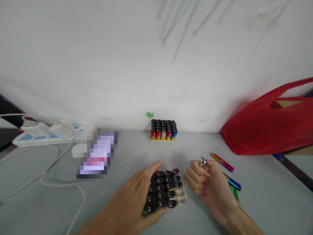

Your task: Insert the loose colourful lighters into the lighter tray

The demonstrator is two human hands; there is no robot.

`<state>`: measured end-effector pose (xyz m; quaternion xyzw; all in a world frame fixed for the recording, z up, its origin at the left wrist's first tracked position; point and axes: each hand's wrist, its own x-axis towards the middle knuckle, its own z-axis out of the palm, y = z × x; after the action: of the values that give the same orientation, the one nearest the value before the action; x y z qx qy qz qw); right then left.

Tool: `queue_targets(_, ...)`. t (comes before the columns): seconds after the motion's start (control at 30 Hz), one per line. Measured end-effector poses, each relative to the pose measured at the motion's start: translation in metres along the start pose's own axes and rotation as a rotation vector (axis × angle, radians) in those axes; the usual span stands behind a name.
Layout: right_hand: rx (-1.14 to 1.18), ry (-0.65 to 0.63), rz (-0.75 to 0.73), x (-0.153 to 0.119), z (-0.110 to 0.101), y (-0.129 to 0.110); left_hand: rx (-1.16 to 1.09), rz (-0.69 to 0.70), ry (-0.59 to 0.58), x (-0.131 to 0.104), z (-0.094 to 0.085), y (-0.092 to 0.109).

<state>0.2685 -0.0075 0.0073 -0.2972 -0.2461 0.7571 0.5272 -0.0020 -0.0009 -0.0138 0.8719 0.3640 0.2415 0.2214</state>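
My left hand (133, 192) is wrapped around the left side of a pale tray (181, 196) on the table. Black-capped lighters (161, 187) stand upright in its rows, and a few bare slots show at the right front corner. Beside the tray, my right hand (211, 184) is closed around a lighter (203, 162). Only that lighter's metal top shows; the fingers hide its body. Loose lighters lie by this hand: a red-to-purple one (223, 162), a blue one (232, 181) and a green one (234, 194), partly behind the wrist.
Against the wall stands a second block of colourful lighters (163, 130). A phone (97, 155) with a blurred screen lies at left, near a white power strip (44, 135) and loose white cables (57, 155). At right sits a red bag (266, 120).
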Motion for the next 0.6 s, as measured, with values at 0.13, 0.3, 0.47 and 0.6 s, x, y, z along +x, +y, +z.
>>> queue_targets(0.13,-0.052,0.066,-0.041,0.001,0.006,0.002,0.005,0.006,-0.005,-0.001,0.001,0.0)
queue_targets(0.3,-0.447,0.136,-0.258,-0.002,0.009,0.004,0.019,-0.002,-0.024,0.0,0.001,-0.001)
queue_targets(0.47,-0.872,0.169,-0.421,-0.023,0.003,0.002,0.005,0.008,-0.002,0.0,0.002,-0.001)
queue_targets(0.6,-1.06,0.178,-0.406,-0.047,-0.008,0.005,-0.009,-0.012,-0.031,0.001,0.002,0.0)
